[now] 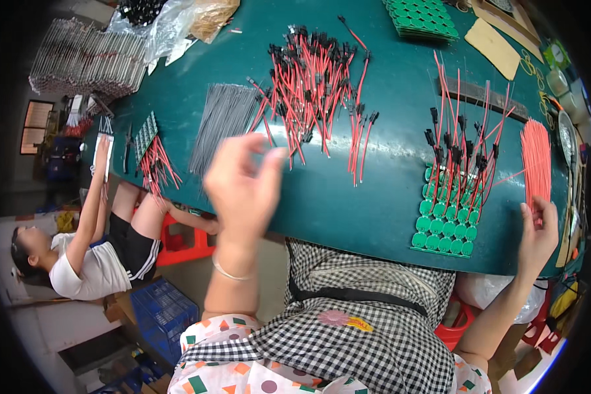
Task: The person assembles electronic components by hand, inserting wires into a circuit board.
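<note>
My left hand (pixel 246 184) is raised over the table's near edge, beside a bundle of thin dark grey wires (pixel 223 118). Its fingers are curled but thumb and forefinger stand apart, with nothing visible between them. At the far right, my right hand (pixel 540 230) has its fingers closed around the lower end of a bundle of red wires (pixel 536 157). Between the hands lies a panel of round green circuit boards (pixel 443 226). Red wires with black connectors (pixel 463 148) stand up from its far rows. A large pile of red-and-black connector leads (pixel 312 85) lies past my left hand.
A dark bar (pixel 482 98) lies beyond the panel. More green boards (pixel 420 18) are stacked at the back, near a tan card (pixel 492 47). On the left, a seated co-worker (pixel 88 262) handles a white strip at the table, beside another wired panel (pixel 146 138).
</note>
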`<action>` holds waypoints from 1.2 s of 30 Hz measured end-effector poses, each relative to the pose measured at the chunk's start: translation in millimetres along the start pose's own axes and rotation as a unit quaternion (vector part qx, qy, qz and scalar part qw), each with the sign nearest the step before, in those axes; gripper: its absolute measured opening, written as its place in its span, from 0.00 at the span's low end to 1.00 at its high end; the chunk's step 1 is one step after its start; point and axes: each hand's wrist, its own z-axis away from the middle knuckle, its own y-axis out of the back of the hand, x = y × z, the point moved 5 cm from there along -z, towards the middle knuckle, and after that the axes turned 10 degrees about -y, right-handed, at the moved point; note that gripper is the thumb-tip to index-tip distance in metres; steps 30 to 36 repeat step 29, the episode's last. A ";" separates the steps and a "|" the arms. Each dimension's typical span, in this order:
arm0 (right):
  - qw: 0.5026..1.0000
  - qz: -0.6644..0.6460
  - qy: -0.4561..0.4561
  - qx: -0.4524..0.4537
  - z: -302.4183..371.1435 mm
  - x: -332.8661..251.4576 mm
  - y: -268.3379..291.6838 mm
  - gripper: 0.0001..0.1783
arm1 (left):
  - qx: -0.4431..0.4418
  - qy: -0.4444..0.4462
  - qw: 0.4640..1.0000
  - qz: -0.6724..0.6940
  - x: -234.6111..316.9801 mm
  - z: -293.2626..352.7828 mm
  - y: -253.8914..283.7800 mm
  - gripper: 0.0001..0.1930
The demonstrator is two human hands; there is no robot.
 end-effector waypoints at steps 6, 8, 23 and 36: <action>0.983 0.178 -0.039 0.010 -33.4 10.1 -4.3 0.18 | -0.109 -0.004 0.950 -0.292 -98.2 0.2 49.2 0.18; 0.989 0.146 -0.027 0.025 -39.6 -1.6 -7.1 0.13 | -0.112 0.028 0.953 -0.279 -107.8 3.1 62.5 0.17; 0.984 0.048 -0.154 -0.076 -46.5 13.6 23.5 0.11 | -0.232 0.051 0.889 -0.391 -77.4 -36.6 54.5 0.09; 0.986 -0.019 -0.126 -0.111 -45.2 24.4 26.7 0.12 | -0.229 0.070 0.870 -0.431 -92.0 -37.3 59.3 0.10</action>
